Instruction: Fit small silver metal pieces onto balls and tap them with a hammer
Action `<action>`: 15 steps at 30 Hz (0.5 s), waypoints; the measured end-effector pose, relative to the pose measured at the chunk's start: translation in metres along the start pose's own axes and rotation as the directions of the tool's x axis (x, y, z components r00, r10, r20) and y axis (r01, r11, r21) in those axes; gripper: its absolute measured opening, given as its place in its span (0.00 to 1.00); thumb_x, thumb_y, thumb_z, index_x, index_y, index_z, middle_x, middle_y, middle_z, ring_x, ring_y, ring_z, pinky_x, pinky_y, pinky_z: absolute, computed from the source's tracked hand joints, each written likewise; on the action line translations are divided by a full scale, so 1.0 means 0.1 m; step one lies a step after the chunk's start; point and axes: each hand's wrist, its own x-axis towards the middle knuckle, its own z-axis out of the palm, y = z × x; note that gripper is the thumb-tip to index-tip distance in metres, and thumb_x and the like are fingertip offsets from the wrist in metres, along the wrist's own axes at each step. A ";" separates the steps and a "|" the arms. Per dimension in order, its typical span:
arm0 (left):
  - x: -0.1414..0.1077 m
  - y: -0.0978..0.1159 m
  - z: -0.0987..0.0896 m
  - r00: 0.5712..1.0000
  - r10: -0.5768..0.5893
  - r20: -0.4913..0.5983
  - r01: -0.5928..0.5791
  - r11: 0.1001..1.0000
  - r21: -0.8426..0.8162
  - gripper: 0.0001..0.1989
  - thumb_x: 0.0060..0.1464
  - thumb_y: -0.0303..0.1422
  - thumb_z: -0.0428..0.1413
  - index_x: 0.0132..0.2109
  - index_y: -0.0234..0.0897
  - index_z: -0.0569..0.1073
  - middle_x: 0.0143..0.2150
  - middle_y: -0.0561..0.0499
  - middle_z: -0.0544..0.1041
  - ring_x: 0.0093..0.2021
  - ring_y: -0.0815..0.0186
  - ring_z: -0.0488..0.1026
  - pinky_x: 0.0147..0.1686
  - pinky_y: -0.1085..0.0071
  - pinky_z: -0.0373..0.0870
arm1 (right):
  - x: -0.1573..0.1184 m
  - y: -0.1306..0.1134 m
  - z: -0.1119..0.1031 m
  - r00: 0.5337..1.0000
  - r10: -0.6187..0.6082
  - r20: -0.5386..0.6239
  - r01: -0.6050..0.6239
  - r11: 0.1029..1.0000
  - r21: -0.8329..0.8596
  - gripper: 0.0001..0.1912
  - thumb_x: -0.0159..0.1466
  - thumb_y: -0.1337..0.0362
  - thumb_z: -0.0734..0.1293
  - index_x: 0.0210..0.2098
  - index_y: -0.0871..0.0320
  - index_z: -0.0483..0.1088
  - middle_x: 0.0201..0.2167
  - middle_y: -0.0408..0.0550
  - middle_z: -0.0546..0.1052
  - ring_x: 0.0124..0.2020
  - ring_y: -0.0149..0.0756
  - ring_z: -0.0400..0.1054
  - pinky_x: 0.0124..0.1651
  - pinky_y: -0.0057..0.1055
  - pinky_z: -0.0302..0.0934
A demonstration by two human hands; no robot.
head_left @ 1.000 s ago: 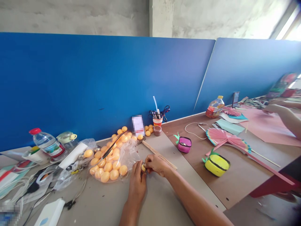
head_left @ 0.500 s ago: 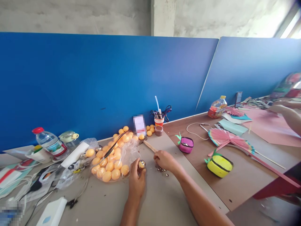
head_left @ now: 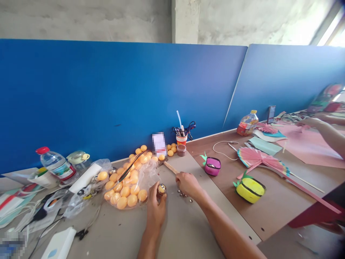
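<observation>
Held in my left hand (head_left: 156, 207) is an orange ball partly covered with shiny metallic pieces (head_left: 162, 189), gripped between thumb and fingers. My right hand (head_left: 189, 184) is a short way to the right, its fingers closed together and turned down at a small pile of shiny round pieces (head_left: 184, 194) on the table. What its fingertips hold, if anything, is hidden. A wooden stick (head_left: 170, 167) lies just behind that hand, running up to its knuckles. To the left of my hands rests a clear plastic bag of orange balls (head_left: 122, 202).
At the back stand a cup of pens (head_left: 181, 139) and a small brown-filled tub (head_left: 181, 150). On the right are a purple pouch (head_left: 212, 166), a yellow pouch (head_left: 250, 190) and a pink paper fan (head_left: 258, 160). A co-worker's arm (head_left: 322, 130) reaches over pink paper. Bottles and cables crowd the left.
The view has shifted very slightly. My left hand still grips the ball, and my right hand stays at the small pieces. The co-worker's hand has moved a little to the left.
</observation>
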 end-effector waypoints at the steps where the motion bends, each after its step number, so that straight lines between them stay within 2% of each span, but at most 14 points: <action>1: 0.00 0.00 0.00 1.000 -0.010 0.001 0.010 1.000 -0.002 0.21 0.55 0.33 0.53 0.56 0.36 0.68 0.49 0.42 0.73 0.46 0.59 0.73 0.45 0.61 0.72 | 0.01 0.04 0.00 0.999 0.014 -0.034 -0.014 1.000 0.004 0.13 0.62 0.71 0.59 0.37 0.57 0.75 0.42 0.52 0.79 0.41 0.38 0.73 0.42 0.31 0.55; 3: 0.00 0.01 0.00 1.000 -0.020 0.008 0.020 1.000 -0.004 0.21 0.55 0.33 0.52 0.56 0.35 0.67 0.48 0.42 0.73 0.44 0.60 0.73 0.43 0.62 0.73 | 0.02 0.12 0.01 0.997 0.038 -0.061 -0.039 0.999 -0.008 0.14 0.62 0.71 0.59 0.38 0.56 0.76 0.42 0.52 0.78 0.40 0.38 0.73 0.42 0.31 0.55; 6: 0.01 0.02 0.00 1.000 -0.013 0.011 0.013 1.000 -0.011 0.21 0.56 0.33 0.52 0.56 0.32 0.67 0.47 0.41 0.73 0.44 0.60 0.73 0.43 0.62 0.73 | 0.04 0.15 0.04 0.999 0.045 -0.023 -0.046 0.998 -0.036 0.14 0.60 0.72 0.60 0.38 0.57 0.76 0.42 0.53 0.78 0.40 0.39 0.73 0.42 0.32 0.55; 15: 0.01 0.03 0.01 0.999 0.032 -0.002 -0.032 0.999 0.009 0.20 0.56 0.34 0.52 0.55 0.35 0.68 0.47 0.40 0.74 0.46 0.58 0.73 0.45 0.59 0.73 | 0.07 0.05 0.06 0.999 0.019 0.034 -0.016 0.993 -0.114 0.13 0.61 0.72 0.60 0.36 0.59 0.76 0.42 0.58 0.77 0.39 0.43 0.74 0.43 0.36 0.57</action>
